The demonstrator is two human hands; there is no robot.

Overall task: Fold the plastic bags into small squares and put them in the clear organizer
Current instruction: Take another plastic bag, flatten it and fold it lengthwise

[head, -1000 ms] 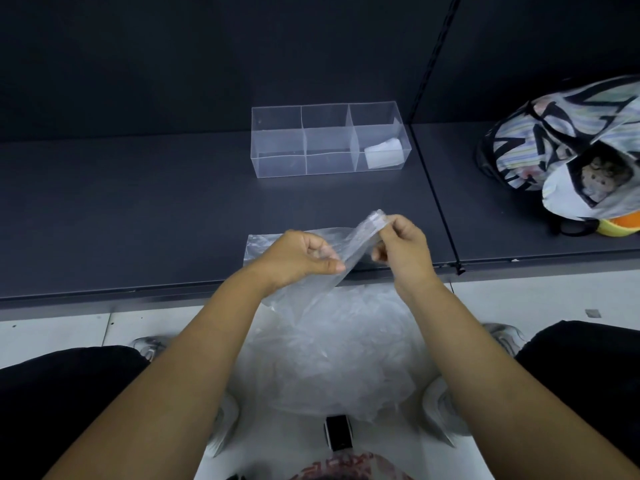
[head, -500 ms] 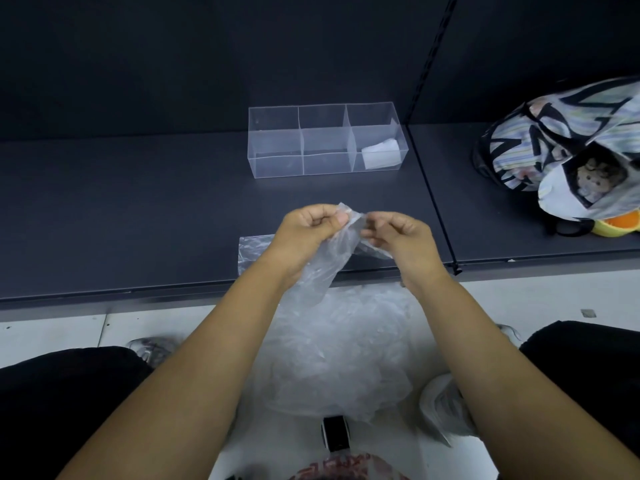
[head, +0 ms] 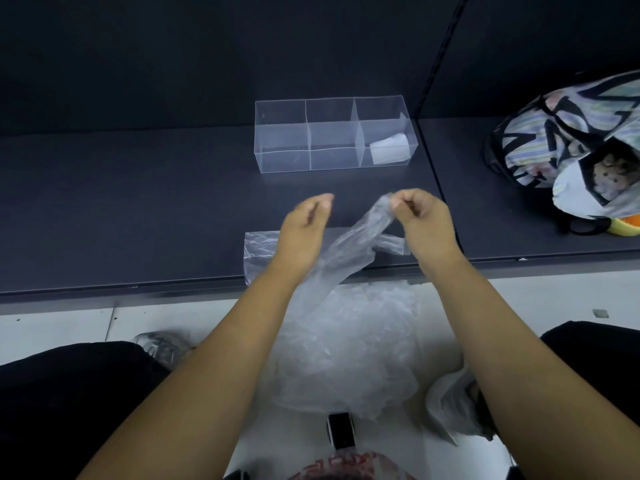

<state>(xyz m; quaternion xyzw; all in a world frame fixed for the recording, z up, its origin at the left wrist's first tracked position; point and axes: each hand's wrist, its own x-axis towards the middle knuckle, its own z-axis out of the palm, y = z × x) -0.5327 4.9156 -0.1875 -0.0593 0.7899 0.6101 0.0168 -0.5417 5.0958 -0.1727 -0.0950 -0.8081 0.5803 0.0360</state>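
Observation:
My right hand [head: 420, 220] pinches the top of a clear plastic bag [head: 349, 254], which hangs crumpled down and to the left, over the shelf edge. My left hand [head: 304, 226] hovers beside it with fingers curled and fingertips together; no plastic shows between them. The clear organizer [head: 282, 161] stands further back on the dark shelf, with three compartments. Its right compartment holds a folded white square [head: 388, 152]; the other two look empty. Another clear bag [head: 259, 249] lies flat on the shelf under my left wrist.
A heap of clear bags [head: 349, 344] lies on the white floor between my knees. A patterned tote [head: 568, 133] sits on the shelf at the right. A small black object [head: 341, 434] and white shoes [head: 450, 407] are on the floor.
My hands have drawn apart. The left hand moved left off the bag, and the bag now hangs from my right hand alone.

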